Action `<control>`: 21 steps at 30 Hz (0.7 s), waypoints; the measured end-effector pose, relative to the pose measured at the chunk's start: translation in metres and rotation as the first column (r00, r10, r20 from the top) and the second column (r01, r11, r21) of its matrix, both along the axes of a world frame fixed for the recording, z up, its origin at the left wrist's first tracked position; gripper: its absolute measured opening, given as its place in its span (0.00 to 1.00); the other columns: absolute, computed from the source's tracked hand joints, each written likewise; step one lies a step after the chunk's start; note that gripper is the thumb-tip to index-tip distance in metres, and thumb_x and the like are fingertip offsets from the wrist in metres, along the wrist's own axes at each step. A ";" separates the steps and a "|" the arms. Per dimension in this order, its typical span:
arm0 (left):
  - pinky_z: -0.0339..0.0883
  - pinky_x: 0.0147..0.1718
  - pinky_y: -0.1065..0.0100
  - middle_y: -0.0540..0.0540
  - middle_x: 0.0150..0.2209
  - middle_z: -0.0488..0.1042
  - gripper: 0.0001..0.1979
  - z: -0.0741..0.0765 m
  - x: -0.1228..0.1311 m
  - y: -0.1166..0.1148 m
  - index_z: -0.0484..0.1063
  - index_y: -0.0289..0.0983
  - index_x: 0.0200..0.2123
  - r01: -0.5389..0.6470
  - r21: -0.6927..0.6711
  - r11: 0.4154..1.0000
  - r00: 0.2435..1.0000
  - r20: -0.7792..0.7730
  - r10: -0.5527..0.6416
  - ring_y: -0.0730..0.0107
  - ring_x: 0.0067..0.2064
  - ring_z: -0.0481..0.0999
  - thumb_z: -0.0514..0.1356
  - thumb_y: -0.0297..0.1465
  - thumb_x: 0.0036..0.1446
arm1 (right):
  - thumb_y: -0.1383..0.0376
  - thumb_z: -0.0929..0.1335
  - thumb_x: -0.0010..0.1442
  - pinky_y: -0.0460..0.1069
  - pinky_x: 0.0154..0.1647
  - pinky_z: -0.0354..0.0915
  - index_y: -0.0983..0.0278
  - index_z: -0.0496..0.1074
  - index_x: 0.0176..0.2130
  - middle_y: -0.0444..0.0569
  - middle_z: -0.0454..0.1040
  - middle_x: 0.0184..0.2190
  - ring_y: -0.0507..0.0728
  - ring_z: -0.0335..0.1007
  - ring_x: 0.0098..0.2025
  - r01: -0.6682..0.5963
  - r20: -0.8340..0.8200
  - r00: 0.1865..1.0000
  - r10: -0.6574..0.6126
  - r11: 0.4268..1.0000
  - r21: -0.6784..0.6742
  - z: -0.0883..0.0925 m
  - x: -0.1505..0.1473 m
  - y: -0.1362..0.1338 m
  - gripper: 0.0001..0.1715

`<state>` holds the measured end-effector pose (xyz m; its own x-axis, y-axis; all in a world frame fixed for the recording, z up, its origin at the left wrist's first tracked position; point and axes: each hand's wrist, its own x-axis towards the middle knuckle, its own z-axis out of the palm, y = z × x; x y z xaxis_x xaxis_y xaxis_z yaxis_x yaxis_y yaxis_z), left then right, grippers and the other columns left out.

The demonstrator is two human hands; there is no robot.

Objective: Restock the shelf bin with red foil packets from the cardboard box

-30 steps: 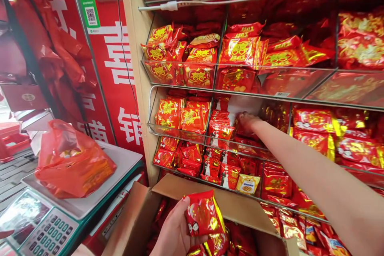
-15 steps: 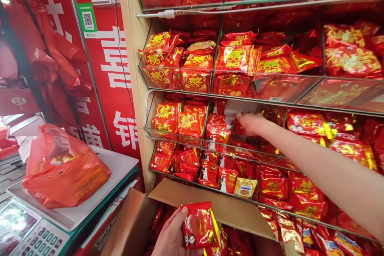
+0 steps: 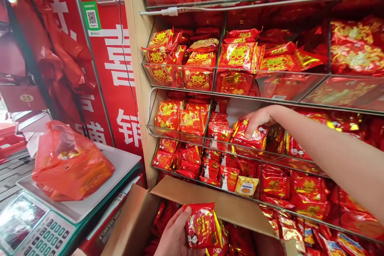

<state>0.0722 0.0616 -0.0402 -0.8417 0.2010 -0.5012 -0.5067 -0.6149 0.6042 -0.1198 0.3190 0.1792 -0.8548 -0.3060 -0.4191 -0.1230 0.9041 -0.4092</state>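
My right hand [image 3: 260, 117] reaches into a clear shelf bin [image 3: 180, 138] in the middle row and grips a small stack of red-and-gold snack packets [image 3: 250, 135], lifted a little above the bin's front lip. Low in the view, my left hand [image 3: 177, 234] holds another red packet [image 3: 201, 225] with small cartoon figures, over an open cardboard box [image 3: 234, 208] full of the same packets.
Shelves of red foil packets fill the wall in front and to the right. At the left a red plastic bag [image 3: 70, 164] sits on an electronic scale [image 3: 45, 232]. Red posters [image 3: 111, 56] with white characters and hanging red bags [image 3: 57, 60] stand behind it.
My right hand has pulled back from deep in the bin and now has a stack of packets in its grip. My left hand has stayed over the box with its packet.
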 end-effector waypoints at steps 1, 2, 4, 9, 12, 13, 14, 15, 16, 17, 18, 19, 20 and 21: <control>0.69 0.29 0.60 0.46 0.32 0.76 0.25 -0.001 0.000 -0.001 0.58 0.41 0.46 0.004 -0.016 1.000 1.000 0.010 -0.003 0.59 0.31 0.77 0.62 0.39 0.46 | 0.59 0.73 0.38 0.47 0.34 0.67 0.62 0.69 0.44 0.51 0.75 0.39 0.57 0.71 0.39 -0.005 0.013 1.000 0.005 1.000 -0.009 -0.002 -0.002 0.000 0.31; 0.69 0.29 0.60 0.46 0.32 0.76 0.25 -0.002 -0.001 -0.001 0.57 0.41 0.46 0.007 -0.044 0.999 1.000 0.026 -0.006 0.59 0.30 0.77 0.62 0.39 0.46 | 0.58 0.73 0.39 0.48 0.33 0.66 0.62 0.70 0.43 0.51 0.76 0.37 0.57 0.72 0.37 -0.011 0.028 1.000 0.012 1.000 -0.016 -0.003 -0.003 0.000 0.30; 0.69 0.28 0.61 0.46 0.32 0.76 0.26 -0.003 -0.002 -0.002 0.56 0.42 0.47 0.007 -0.070 0.998 0.999 0.051 -0.003 0.59 0.30 0.77 0.62 0.38 0.46 | 0.56 0.73 0.39 0.48 0.32 0.66 0.63 0.71 0.42 0.50 0.76 0.34 0.57 0.72 0.35 -0.018 0.038 0.999 0.019 1.000 -0.022 -0.006 -0.004 0.001 0.29; 0.69 0.28 0.63 0.46 0.32 0.76 0.27 -0.004 -0.003 0.001 0.57 0.41 0.48 -0.007 -0.012 1.000 0.999 0.053 0.008 0.59 0.32 0.77 0.62 0.38 0.46 | 0.55 0.71 0.41 0.47 0.31 0.66 0.62 0.70 0.38 0.46 0.76 0.33 0.55 0.71 0.33 -0.034 -0.047 0.998 0.034 0.999 0.004 -0.009 -0.004 0.003 0.23; 0.69 0.26 0.65 0.46 0.33 0.76 0.25 0.001 -0.002 0.001 0.58 0.40 0.47 -0.004 -0.037 0.999 1.000 0.027 0.005 0.60 0.31 0.77 0.62 0.37 0.47 | 0.56 0.70 0.42 0.47 0.30 0.65 0.63 0.71 0.30 0.45 0.74 0.27 0.55 0.70 0.30 -0.064 -0.150 0.986 0.072 0.996 0.060 -0.010 -0.003 0.002 0.16; 0.69 0.26 0.65 0.46 0.33 0.76 0.24 0.004 -0.002 0.001 0.59 0.40 0.47 -0.013 -0.044 0.999 1.000 0.009 0.014 0.61 0.30 0.77 0.62 0.37 0.47 | 0.55 0.70 0.41 0.47 0.30 0.64 0.63 0.71 0.29 0.44 0.73 0.25 0.55 0.69 0.30 -0.073 -0.194 0.977 0.088 0.994 0.083 -0.010 -0.001 0.002 0.16; 0.69 0.25 0.66 0.47 0.32 0.76 0.23 0.008 -0.001 0.002 0.59 0.40 0.47 -0.027 -0.046 0.999 1.000 -0.014 0.027 0.62 0.30 0.77 0.61 0.36 0.48 | 0.55 0.70 0.41 0.48 0.30 0.63 0.63 0.70 0.28 0.44 0.72 0.24 0.56 0.68 0.29 -0.078 -0.243 0.965 0.102 0.991 0.106 -0.011 0.001 0.001 0.16; 0.69 0.25 0.67 0.47 0.32 0.76 0.22 0.012 -0.001 0.002 0.60 0.40 0.47 -0.042 -0.046 0.998 0.999 -0.035 0.040 0.63 0.30 0.77 0.61 0.35 0.48 | 0.55 0.71 0.41 0.48 0.30 0.62 0.63 0.70 0.27 0.44 0.72 0.24 0.57 0.68 0.29 -0.076 -0.297 0.948 0.111 0.989 0.127 -0.011 0.004 0.000 0.15; 0.69 0.25 0.67 0.47 0.32 0.76 0.22 0.017 -0.001 0.003 0.60 0.40 0.48 -0.053 -0.046 0.998 0.997 -0.053 0.051 0.64 0.30 0.77 0.61 0.34 0.49 | 0.56 0.71 0.40 0.49 0.30 0.61 0.63 0.70 0.28 0.45 0.72 0.25 0.58 0.68 0.30 -0.067 -0.355 0.928 0.115 0.987 0.144 -0.012 0.008 -0.001 0.15; 0.69 0.25 0.68 0.47 0.33 0.76 0.22 0.022 -0.001 0.004 0.60 0.41 0.48 -0.059 -0.048 0.997 0.996 -0.065 0.056 0.65 0.30 0.77 0.60 0.33 0.50 | 0.56 0.71 0.40 0.49 0.31 0.60 0.63 0.69 0.28 0.46 0.72 0.26 0.59 0.68 0.31 -0.053 -0.412 0.904 0.113 0.987 0.153 -0.014 0.012 -0.002 0.15; 0.69 0.26 0.68 0.47 0.34 0.76 0.21 0.027 -0.002 0.005 0.60 0.41 0.49 -0.061 -0.054 0.997 0.996 -0.074 0.057 0.66 0.30 0.76 0.60 0.32 0.50 | 0.57 0.70 0.41 0.50 0.31 0.60 0.63 0.69 0.28 0.47 0.72 0.27 0.59 0.68 0.32 -0.038 -0.462 0.880 0.107 0.987 0.155 -0.015 0.016 -0.003 0.15; 0.70 0.26 0.67 0.46 0.36 0.76 0.21 0.032 -0.002 0.007 0.59 0.41 0.49 -0.066 -0.056 0.996 0.994 -0.089 0.061 0.67 0.30 0.76 0.59 0.33 0.52 | 0.57 0.70 0.42 0.50 0.32 0.60 0.63 0.68 0.29 0.47 0.72 0.28 0.59 0.68 0.32 -0.027 -0.505 0.858 0.099 0.989 0.148 -0.018 0.020 -0.003 0.14; 0.70 0.27 0.67 0.46 0.38 0.75 0.20 0.036 -0.002 0.008 0.59 0.42 0.50 -0.068 -0.051 0.996 0.992 -0.110 0.063 0.68 0.31 0.76 0.57 0.34 0.53 | 0.57 0.69 0.42 0.50 0.32 0.60 0.63 0.68 0.29 0.48 0.73 0.29 0.59 0.68 0.33 -0.021 -0.537 0.839 0.090 0.991 0.132 -0.020 0.023 -0.003 0.14; 0.70 0.28 0.66 0.45 0.40 0.74 0.20 0.040 -0.003 0.010 0.59 0.42 0.50 -0.071 -0.041 0.997 0.989 -0.135 0.065 0.68 0.32 0.76 0.57 0.34 0.53 | 0.57 0.69 0.43 0.49 0.32 0.61 0.63 0.67 0.30 0.48 0.73 0.30 0.59 0.68 0.33 -0.021 -0.559 0.825 0.080 0.994 0.111 -0.022 0.026 -0.002 0.14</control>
<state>0.0696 0.0713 -0.0003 -0.9126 0.1211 -0.3904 -0.3776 -0.6155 0.6918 -0.0943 0.3173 0.1568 -0.9355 -0.3390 0.0999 -0.3516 0.9212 -0.1666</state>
